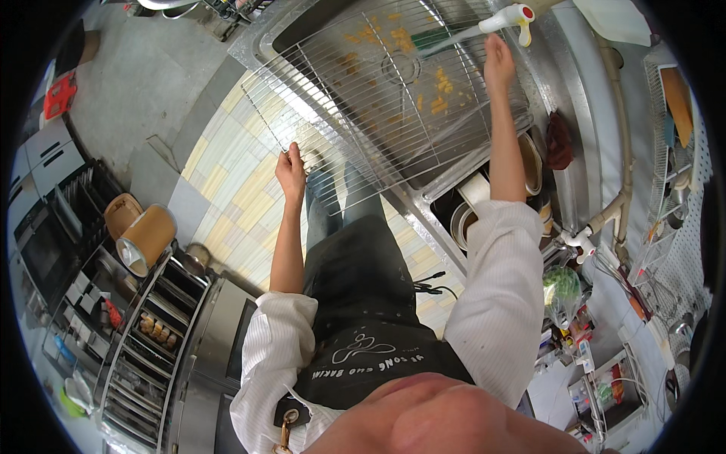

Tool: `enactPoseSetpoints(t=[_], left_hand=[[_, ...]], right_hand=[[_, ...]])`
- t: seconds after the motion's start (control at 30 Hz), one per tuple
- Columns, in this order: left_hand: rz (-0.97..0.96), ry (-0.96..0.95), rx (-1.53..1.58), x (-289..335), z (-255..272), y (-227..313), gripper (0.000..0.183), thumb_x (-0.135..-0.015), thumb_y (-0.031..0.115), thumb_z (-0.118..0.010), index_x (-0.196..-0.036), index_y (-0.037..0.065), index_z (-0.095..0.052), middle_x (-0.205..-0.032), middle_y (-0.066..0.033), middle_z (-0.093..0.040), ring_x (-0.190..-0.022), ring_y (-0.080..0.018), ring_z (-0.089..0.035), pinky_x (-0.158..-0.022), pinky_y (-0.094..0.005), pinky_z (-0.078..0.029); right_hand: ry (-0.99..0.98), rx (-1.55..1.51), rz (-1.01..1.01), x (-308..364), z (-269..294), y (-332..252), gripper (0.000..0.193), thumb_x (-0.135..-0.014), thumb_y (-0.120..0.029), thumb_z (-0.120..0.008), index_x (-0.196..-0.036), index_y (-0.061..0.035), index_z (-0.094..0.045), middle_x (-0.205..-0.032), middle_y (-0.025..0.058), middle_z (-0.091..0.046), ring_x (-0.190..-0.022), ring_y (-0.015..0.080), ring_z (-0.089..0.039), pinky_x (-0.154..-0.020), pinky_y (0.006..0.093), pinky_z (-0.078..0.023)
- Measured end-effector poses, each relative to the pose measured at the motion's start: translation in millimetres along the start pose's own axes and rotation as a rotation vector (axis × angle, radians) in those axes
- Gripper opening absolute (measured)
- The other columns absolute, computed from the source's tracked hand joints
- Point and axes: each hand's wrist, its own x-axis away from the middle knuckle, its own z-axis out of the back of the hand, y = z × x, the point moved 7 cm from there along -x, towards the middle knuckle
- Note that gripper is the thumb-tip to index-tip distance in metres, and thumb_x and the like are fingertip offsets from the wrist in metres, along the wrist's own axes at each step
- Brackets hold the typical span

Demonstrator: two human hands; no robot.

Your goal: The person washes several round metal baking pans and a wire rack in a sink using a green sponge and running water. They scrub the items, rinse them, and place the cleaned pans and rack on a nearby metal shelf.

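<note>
Head view: wire rack (389,106) between left hand (290,171) and right hand (499,66), edges in their grip.

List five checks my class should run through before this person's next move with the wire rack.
1. Left grip closed on wire rack: ok, holding its edge.
2. Right grip secure: cannot tell; it is beside the rack, finger contact unclear.
3. Tap running: ok, water streams out.
4. Sink free of scraps: not ok, orange bits lie inside.
5. Rack wholly above sink: not ok, its left part overhangs the floor.
</note>
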Motion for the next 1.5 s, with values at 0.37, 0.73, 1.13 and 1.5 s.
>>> enactPoseSetpoints(t=[0.37, 0.73, 1.13, 1.5], left_hand=[[0.057, -0.006, -0.040, 17, -1, -9, 0.044, -0.097, 0.042, -0.058, -0.073, 0.006, -0.048, -0.059, 0.0001, -0.048, -0.049, -0.0067, -0.042, -0.043, -0.0252, -0.037], [0.062, -0.077, -0.054, 19, -5, -2, 0.044, -0.098, 0.040, -0.056, -0.076, 0.003, -0.051, -0.058, -0.0009, -0.050, -0.047, -0.0091, -0.046, -0.043, -0.0262, -0.042], [-0.046, 0.071, -0.018, 24, -9, -9, 0.039, -0.100, 0.031, -0.054, -0.076, 0.000, -0.051, -0.060, -0.0028, -0.044, -0.060, -0.0090, -0.038, -0.052, -0.0299, -0.035], [0.006, 0.023, 0.304, 12, -9, -34, 0.042, -0.101, 0.045, -0.046, -0.081, 0.009, -0.055, -0.063, 0.0021, -0.049, -0.053, -0.0060, -0.041, -0.043, -0.0232, -0.034]], right_hand=[[-0.286, -1.595, -1.012, 51, -147, 21, 0.034, -0.101, -0.022, -0.041, -0.096, 0.0042, -0.062, -0.093, 0.0143, -0.065, -0.081, 0.0242, -0.065, -0.068, 0.0276, -0.059], [-0.632, 0.878, 0.850, 176, -292, -98, 0.066, -0.086, -0.046, -0.063, -0.139, -0.0110, -0.048, -0.143, 0.0118, -0.048, -0.138, 0.0282, -0.037, -0.113, 0.0476, -0.029], [-0.306, 1.081, 0.701, 11, -158, -13, 0.059, -0.094, -0.051, -0.047, -0.141, -0.0154, -0.047, -0.145, 0.0116, -0.046, -0.134, 0.0326, -0.041, -0.107, 0.0513, -0.032], [-0.841, 0.821, 0.763, 311, -320, -104, 0.059, -0.093, -0.046, -0.052, -0.147, -0.0231, -0.040, -0.154, 0.0009, -0.034, -0.142, 0.0247, -0.031, -0.116, 0.0498, -0.021]])
